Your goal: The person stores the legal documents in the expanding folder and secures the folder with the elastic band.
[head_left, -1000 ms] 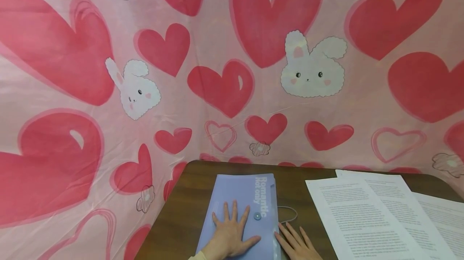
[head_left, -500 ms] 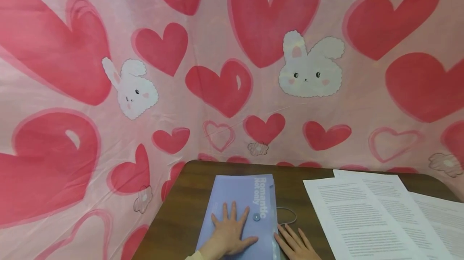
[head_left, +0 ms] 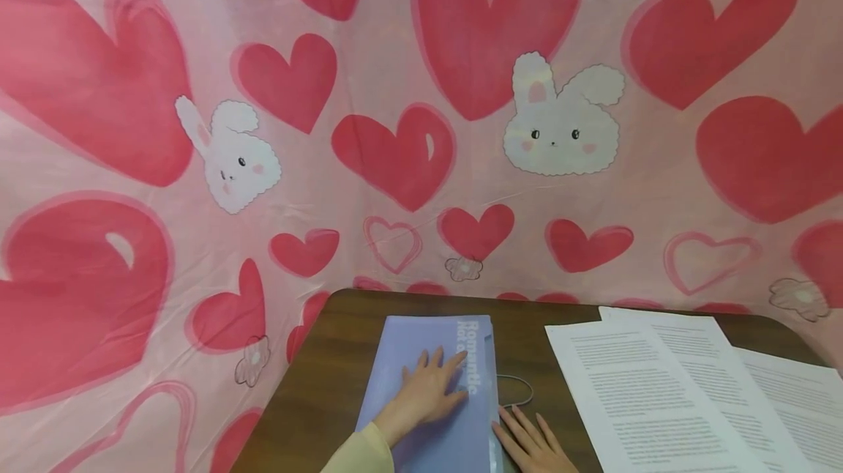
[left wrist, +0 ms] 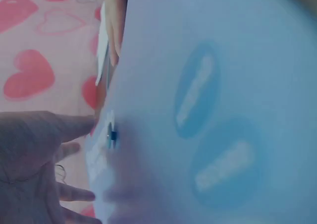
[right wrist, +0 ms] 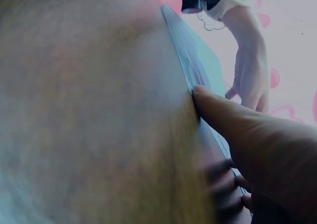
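A lavender plastic file folder (head_left: 408, 341) with white lettering lies on the brown wooden table. My left hand (head_left: 426, 391) hovers over the folder's right half, fingers apart and thumb near the lettering. Its fingers hide part of the words in the head view. The left wrist view shows this hand (left wrist: 37, 159) beside the folder's round blue button (left wrist: 113, 135), holding nothing. My right hand (head_left: 533, 445) rests along the folder's right edge with straight fingers. In the right wrist view, the thumb of that hand (right wrist: 267, 144) touches the layered edge of the folder (right wrist: 185, 55).
A thin grey elastic loop (head_left: 520, 389) sticks out from the folder's right side. Several printed sheets (head_left: 632, 385) overlap on the right of the table (head_left: 316, 385). A pink cloth with hearts and rabbits (head_left: 395, 158) hangs behind and to the left.
My left hand has lifted from lying flat on the folder and shifted slightly up and right toward the button and lettering. The right hand stays at the edge. The head view has turned slightly.
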The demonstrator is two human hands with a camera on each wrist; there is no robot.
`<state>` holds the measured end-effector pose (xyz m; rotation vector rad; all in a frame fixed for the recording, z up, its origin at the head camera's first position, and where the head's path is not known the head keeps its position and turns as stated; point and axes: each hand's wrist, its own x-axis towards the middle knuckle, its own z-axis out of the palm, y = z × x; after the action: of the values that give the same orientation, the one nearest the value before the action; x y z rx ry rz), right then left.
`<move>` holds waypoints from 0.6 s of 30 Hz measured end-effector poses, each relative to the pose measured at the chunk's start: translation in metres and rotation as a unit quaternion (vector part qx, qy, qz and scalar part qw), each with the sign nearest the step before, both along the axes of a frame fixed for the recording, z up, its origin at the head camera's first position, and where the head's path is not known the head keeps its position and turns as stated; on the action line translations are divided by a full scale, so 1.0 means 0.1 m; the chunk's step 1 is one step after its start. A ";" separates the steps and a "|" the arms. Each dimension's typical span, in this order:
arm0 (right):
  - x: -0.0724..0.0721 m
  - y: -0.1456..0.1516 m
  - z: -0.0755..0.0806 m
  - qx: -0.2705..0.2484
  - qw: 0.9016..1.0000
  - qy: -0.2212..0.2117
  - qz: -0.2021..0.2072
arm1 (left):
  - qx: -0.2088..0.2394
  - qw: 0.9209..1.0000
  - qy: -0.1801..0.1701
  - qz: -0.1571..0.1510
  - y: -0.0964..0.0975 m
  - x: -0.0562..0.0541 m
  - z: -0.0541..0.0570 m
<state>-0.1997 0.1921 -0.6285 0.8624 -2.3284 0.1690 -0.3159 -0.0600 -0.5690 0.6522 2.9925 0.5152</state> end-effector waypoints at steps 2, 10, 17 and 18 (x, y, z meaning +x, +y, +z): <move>0.00 0.00 -0.01 -0.001 1.000 0.005 0.000 | 0.008 1.000 0.000 0.014 0.07 -0.04 0.02; 0.00 0.00 -0.01 -0.007 1.000 0.008 0.002 | 0.042 0.996 -0.014 0.081 0.32 0.02 0.42; -0.02 -0.01 -0.02 -0.009 0.999 0.031 0.000 | -0.010 0.990 -0.036 0.137 0.48 -0.03 0.44; -0.03 -0.01 -0.02 -0.009 0.999 0.035 0.000 | -0.012 0.989 -0.039 0.141 0.49 -0.04 0.43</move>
<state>-0.2023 0.1914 -0.6304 0.8449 -2.2585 0.1574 -0.3202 -0.0106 -0.5260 0.1999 3.0247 0.5025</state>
